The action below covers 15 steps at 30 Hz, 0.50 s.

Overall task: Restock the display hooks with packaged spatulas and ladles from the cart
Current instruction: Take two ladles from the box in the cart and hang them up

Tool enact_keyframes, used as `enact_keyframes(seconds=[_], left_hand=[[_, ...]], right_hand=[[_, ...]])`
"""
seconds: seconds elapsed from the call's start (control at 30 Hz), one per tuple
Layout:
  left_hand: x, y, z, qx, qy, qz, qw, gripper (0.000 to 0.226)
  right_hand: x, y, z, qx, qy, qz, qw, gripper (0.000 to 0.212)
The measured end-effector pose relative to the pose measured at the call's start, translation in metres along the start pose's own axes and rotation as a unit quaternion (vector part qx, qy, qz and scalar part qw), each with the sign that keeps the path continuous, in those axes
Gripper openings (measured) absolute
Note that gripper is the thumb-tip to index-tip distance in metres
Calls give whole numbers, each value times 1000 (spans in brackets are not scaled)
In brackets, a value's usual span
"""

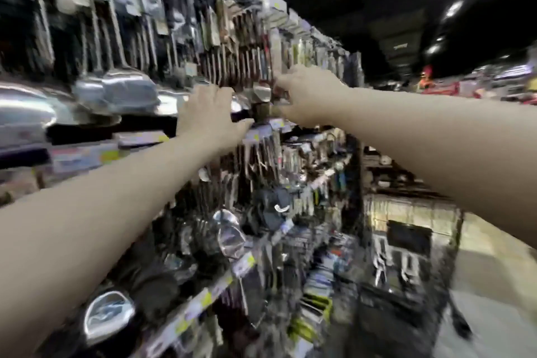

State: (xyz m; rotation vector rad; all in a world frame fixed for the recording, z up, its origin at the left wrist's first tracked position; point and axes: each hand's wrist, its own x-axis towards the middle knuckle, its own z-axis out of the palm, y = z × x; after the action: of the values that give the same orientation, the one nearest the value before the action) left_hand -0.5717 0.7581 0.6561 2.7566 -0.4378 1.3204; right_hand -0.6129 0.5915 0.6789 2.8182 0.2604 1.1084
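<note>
left hand spread on ladles | right hand pinching packaged utensil

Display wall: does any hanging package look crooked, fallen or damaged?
Nothing clearly stands out. The picture is too blurred to judge single packages. Both the left hand and the right hand reach one package at the hooks.

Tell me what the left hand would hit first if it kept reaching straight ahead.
Most likely the shiny packaged utensil hanging just past the left hand; its fingertips already look at or on it. The right hand is at the same package. Motion blur leaves the depth uncertain.
</note>
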Motion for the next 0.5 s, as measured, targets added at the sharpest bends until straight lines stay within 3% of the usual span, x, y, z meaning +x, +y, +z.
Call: enact_keyframes(seconds=[0.23,0.5], left_hand=[[-38,186,114,-91,-146,55,984,63],[-96,312,237,-140,-281,116,942,69]], right_hand=[[-121,159,69,-42,-156,115,980,45],[-211,255,168,-32,-255,211,943,45]])
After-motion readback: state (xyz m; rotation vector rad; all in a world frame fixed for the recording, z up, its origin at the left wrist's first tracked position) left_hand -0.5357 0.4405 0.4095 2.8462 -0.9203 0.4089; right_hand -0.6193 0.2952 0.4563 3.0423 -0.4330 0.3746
